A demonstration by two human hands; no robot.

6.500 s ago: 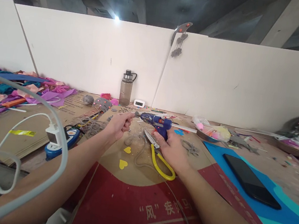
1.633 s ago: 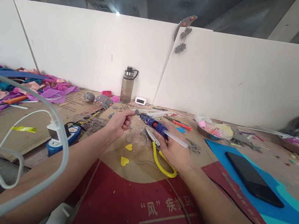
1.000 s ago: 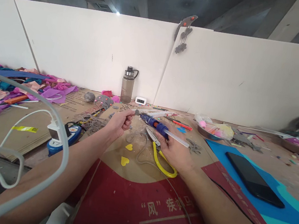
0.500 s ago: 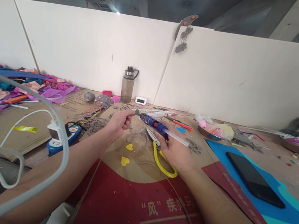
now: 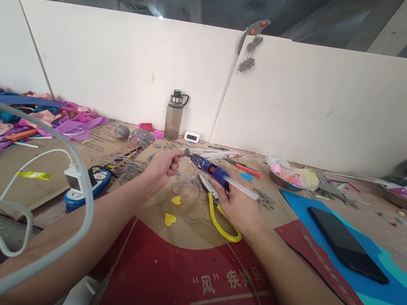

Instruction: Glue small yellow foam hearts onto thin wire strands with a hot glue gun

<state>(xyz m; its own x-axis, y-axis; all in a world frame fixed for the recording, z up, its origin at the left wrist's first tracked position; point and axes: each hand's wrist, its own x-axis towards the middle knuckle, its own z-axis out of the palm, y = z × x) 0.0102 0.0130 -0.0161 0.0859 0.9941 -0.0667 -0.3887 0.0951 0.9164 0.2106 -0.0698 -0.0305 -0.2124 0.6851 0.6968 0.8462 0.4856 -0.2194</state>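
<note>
My right hand [image 5: 240, 203] is wrapped round a blue hot glue gun [image 5: 209, 166], with a clear glue stick [image 5: 242, 187] jutting from its back. The gun's nozzle points left and meets a small dark grey piece [image 5: 187, 153]. Between thumb and finger, my left hand [image 5: 166, 166] pinches that piece; its exact shape is too small to tell. Yellow-handled scissors [image 5: 216, 220] lie beneath my right hand. Two yellow paper hearts [image 5: 170, 219] rest on the cardboard between my forearms, beside a loop of grey yarn [image 5: 191, 211].
A water bottle [image 5: 173, 120] and a small digital clock [image 5: 191, 136] stand at the back. To the right lie a black phone [image 5: 345, 243] on blue sheets and a bowl [image 5: 285, 180]. At left are a blue power strip [image 5: 88, 189], a white cable [image 5: 88, 207] and coloured scraps [image 5: 78, 127].
</note>
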